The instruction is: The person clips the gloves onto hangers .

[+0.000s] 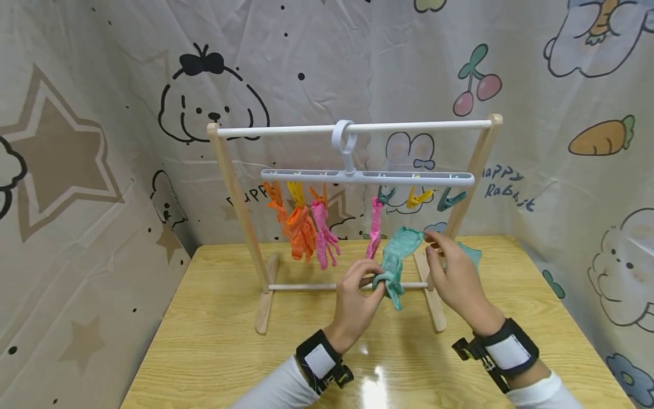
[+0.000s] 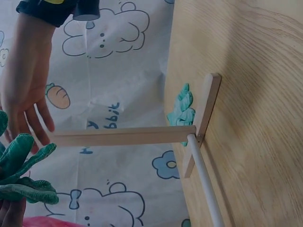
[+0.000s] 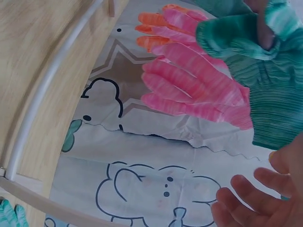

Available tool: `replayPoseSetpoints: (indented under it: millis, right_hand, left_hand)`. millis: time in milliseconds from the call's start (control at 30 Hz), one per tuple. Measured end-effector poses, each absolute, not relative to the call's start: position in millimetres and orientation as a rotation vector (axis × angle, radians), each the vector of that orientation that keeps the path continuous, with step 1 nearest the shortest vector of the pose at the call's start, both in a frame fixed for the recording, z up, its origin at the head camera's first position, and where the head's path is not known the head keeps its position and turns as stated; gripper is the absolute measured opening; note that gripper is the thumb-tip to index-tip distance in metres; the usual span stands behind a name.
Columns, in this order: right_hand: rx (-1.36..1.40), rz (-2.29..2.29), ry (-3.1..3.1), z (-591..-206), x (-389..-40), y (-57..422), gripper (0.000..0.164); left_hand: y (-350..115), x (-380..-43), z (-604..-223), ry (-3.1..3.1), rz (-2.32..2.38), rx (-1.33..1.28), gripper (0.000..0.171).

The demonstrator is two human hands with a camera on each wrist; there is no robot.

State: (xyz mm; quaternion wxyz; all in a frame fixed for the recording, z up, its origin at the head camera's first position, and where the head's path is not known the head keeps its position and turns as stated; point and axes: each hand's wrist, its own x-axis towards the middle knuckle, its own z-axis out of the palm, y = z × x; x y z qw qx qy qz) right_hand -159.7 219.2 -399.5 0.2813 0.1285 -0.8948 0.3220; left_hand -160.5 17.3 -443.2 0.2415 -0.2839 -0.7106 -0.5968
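My left hand (image 1: 355, 292) pinches a green knit glove (image 1: 399, 253) by its finger end, holding it up in front of the rack. The cuff of that glove points up and to the right. At the cuff's edge is my right hand (image 1: 453, 275), its fingers loosely extended in the right wrist view, with thumb and fingertips right by the hem. Above the glove, a yellow clothespin (image 1: 419, 197) and a dark teal clothespin (image 1: 452, 199) hang bare. Left of them, another teal clothespin (image 1: 386, 195) grips a pink glove (image 1: 375, 227).
A white hanger bar (image 1: 317, 176) hangs by its hook from a wooden rack (image 1: 240, 210). Its left half carries orange gloves (image 1: 300, 230) and a pink glove (image 1: 324, 236) on clothespins. Another green glove (image 2: 182, 109) lies on the table (image 1: 214, 329) behind the rack's right leg.
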Motion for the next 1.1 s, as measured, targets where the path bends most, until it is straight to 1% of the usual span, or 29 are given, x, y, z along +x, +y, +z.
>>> replayPoseSetpoints:
  millis: [500,867,1100]
  right_hand:
    - [0.328,0.947,-2.288,-380,-172,211,0.038]
    - [0.254,1.025,-2.327,-370,-176,205,0.051]
    - [0.229,1.044,-2.337,-363,-180,199,0.063]
  left_hand:
    - [17,-158,-454,-2.004,-1.595,-0.719,0.020]
    - [16,-158,-457,-2.004,-1.598,-0.708,0.021]
    - [16,-158,-458,-2.009,-1.587,-0.716,0.020]
